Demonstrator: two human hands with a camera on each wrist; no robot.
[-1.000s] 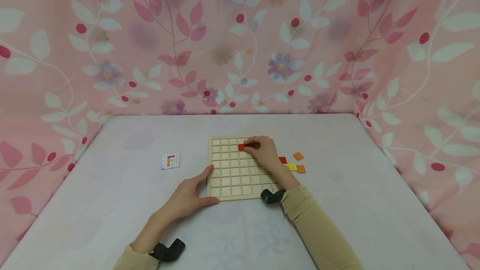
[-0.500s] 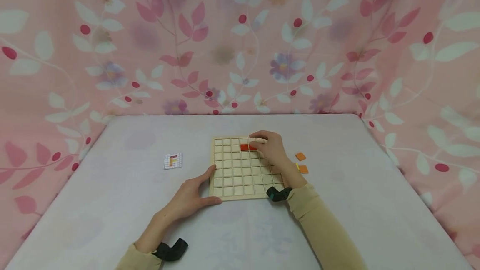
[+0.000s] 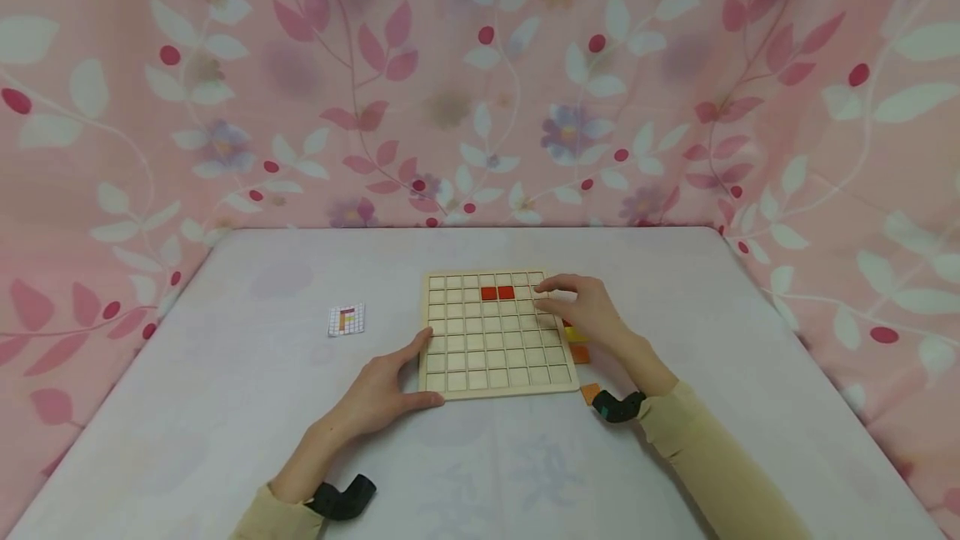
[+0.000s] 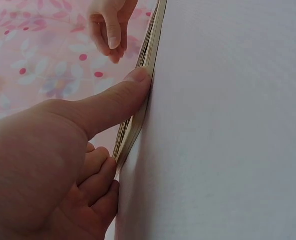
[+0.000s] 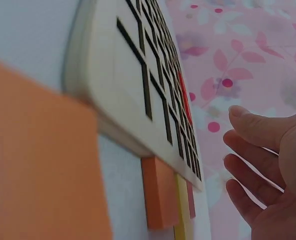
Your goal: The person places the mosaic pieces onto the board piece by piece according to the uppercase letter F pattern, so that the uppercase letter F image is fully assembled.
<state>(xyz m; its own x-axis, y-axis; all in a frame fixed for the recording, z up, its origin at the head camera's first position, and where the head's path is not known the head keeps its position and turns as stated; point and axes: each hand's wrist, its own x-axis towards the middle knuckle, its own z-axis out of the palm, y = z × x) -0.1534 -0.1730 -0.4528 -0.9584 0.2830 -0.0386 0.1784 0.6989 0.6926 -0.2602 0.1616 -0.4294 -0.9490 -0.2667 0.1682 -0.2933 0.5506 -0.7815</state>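
The square wooden grid board (image 3: 431, 357) lies flat on the table. Two red tiles (image 3: 498, 293) sit side by side in cells of its second row from the back. My left hand (image 3: 375, 390) braces the front left corner, extended thumb along the front edge and index finger at the left edge. In the left wrist view, the thumb (image 4: 112, 102) presses the board's side. My right hand (image 3: 588, 307) hovers over the right edge with nothing in it, fingers spread apart. Below it lie a yellow tile (image 3: 576, 334), part of a red tile (image 3: 567, 323) and an orange tile (image 3: 581, 354).
A small card (image 3: 347, 320) printed with a coloured grid pattern lies left of the board. Another orange tile (image 3: 591, 394) lies near the front right corner, beside the right wrist camera (image 3: 618, 407). A floral curtain (image 3: 480, 90) hangs behind the table (image 3: 247, 290).
My right hand has let go of the second red tile, leaving it on the board, and has moved right to the board's edge. My left hand has stayed at the corner.
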